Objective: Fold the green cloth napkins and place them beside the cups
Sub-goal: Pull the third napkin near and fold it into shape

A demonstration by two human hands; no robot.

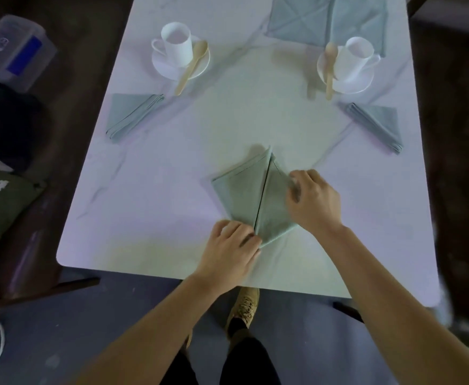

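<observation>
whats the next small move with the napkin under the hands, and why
Probably swing the right flap over onto the left along the centre crease. The napkin lies half folded, a dark crease down its middle; the left hand pins the near corner while the right hand pinches the right edge. The folded napkins by the cups are narrower triangles, so one fold seems left.

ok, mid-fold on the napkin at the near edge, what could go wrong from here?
1. The napkin being folded is pinned only at its near corner by the left hand; the right hand tugging the flap could skew the crease.
2. Carrying it across, a hand could clip a wooden spoon overhanging its saucer.
</observation>
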